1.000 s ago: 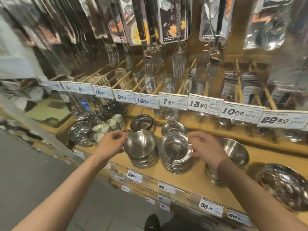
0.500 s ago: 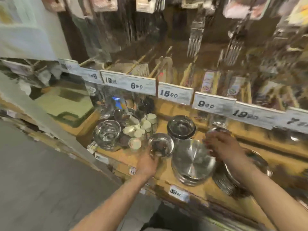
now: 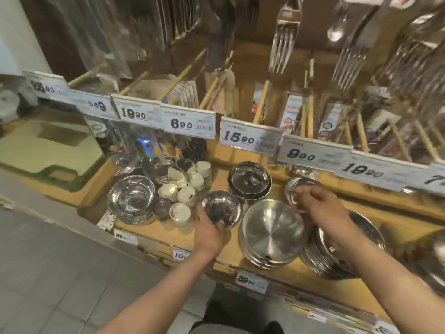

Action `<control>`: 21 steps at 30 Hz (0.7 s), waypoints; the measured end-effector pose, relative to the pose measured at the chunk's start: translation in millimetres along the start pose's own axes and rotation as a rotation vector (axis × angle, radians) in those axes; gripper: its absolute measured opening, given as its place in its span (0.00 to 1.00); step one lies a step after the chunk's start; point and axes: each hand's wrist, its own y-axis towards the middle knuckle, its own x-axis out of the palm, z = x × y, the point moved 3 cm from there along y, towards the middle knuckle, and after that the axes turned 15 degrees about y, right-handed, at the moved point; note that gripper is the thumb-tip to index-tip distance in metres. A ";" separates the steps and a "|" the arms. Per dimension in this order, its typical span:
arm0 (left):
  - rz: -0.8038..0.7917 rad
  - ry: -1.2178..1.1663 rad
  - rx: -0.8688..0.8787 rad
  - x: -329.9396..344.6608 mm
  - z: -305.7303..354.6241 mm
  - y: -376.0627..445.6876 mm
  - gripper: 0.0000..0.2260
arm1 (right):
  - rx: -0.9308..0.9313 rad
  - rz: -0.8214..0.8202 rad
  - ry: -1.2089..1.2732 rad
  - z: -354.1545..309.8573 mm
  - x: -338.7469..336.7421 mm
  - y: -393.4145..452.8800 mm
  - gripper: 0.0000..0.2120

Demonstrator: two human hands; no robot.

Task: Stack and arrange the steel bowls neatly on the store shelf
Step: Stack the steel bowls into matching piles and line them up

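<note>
A left hand [image 3: 209,233] grips a small steel bowl [image 3: 221,210] on the store shelf [image 3: 168,233]. The right hand [image 3: 322,213], fingers loosely curled, hovers beside a wide bowl stack [image 3: 272,233].

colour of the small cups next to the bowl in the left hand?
Cream white small cups, clustered just left of the steel bowl that the left hand holds; head view.

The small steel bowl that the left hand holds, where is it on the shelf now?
In the head view, the small round steel bowl sits near the shelf's front edge, left of centre, gripped by the left hand, between the white ceramic cups and the wide steel plate stack.
</note>
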 end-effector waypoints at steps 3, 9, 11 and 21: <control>0.017 0.027 -0.052 3.0 1.0 0.2 0.39 | 0.045 -0.016 0.029 1.3 -1.4 6.1 0.08; 0.039 -0.041 -0.135 3.9 4.5 -1.5 0.38 | 0.083 -0.041 0.015 -0.2 -2.3 14.4 0.08; 0.038 -0.068 -0.157 4.5 5.0 -2.7 0.36 | 0.089 -0.053 0.001 -2.2 -2.3 16.4 0.08; 0.064 -0.211 -0.228 -8.2 5.0 -11.3 0.27 | 0.181 -0.123 -0.044 -10.3 22.1 46.3 0.07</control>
